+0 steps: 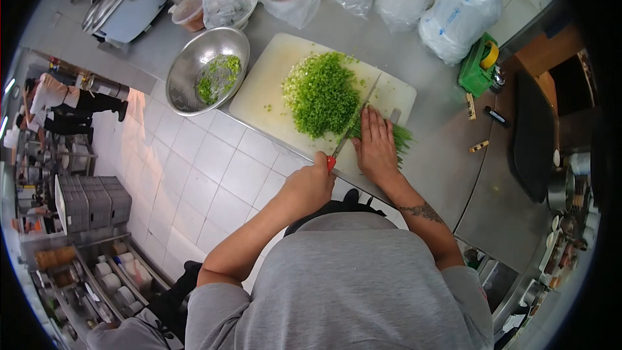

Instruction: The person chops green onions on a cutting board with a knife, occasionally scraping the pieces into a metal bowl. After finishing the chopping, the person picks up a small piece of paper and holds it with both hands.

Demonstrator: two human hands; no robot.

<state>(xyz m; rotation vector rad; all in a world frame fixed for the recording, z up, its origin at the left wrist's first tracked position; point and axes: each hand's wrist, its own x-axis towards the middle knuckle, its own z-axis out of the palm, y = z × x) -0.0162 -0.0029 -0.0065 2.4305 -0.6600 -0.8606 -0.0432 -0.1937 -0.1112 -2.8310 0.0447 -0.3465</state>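
My left hand [311, 185] is closed around the red handle of a knife [371, 93]. The blade slants up to the right across a white cutting board [259, 84], along the right edge of a pile of chopped green onion [324, 94]. My right hand [377, 142] lies palm down with its fingers stretched out, close to the right of the blade. Beneath it and to its right are uncut green stalks [402, 139]; its palm side is hidden. Left of the board stands a metal colander [183, 78] with chopped greens inside.
Plastic bags [457, 16], a reddish tub [188, 11] and a large lidded pot [129, 3] line the counter's back. A green tape dispenser [475, 68] sits at right. Grey crates [94, 202] stand left on the floor. Other people [61, 94] are visible at left.
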